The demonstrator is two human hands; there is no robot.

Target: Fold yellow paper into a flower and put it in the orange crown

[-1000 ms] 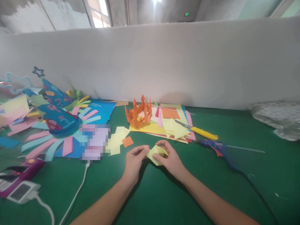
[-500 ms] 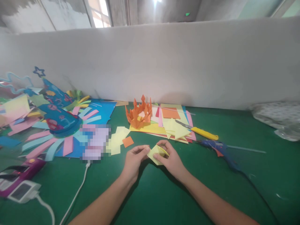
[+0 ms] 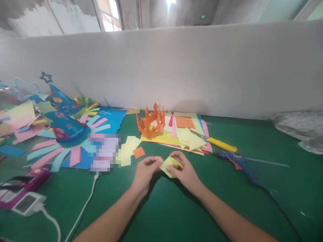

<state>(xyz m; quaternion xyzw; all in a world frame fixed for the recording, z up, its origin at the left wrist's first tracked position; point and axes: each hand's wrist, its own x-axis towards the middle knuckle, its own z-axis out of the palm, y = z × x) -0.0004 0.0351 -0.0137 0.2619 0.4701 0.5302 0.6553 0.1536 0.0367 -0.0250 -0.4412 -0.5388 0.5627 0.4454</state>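
Observation:
Between my two hands, above the green table, is a small piece of folded yellow paper [image 3: 168, 167]. My right hand [image 3: 183, 169] grips its right side, thumb on the front face and fingers curled behind. The thumb and forefinger of my left hand [image 3: 147, 170] pinch its left corner. Just beyond my hands stands an orange folded-paper crown [image 3: 151, 125] with pointed tips. A small orange paper square [image 3: 138, 152] lies near my left fingers, beside pale yellow paper squares [image 3: 126, 155]. Folded yellow pieces [image 3: 193, 140] are piled past my right hand.
Right of the paper stack lie a yellow-handled craft knife [image 3: 222, 144] and a blue glue gun [image 3: 243, 161] with its cord. To the left are a blue party hat [image 3: 67, 126], a phone-like blurred object [image 3: 106, 153] and a white cable [image 3: 84, 205]. A pale partition [image 3: 176, 67] stands behind.
The whole view has shifted slightly, so things sit a little further right. Both hands keep hold of the yellow paper with almost the same grip.

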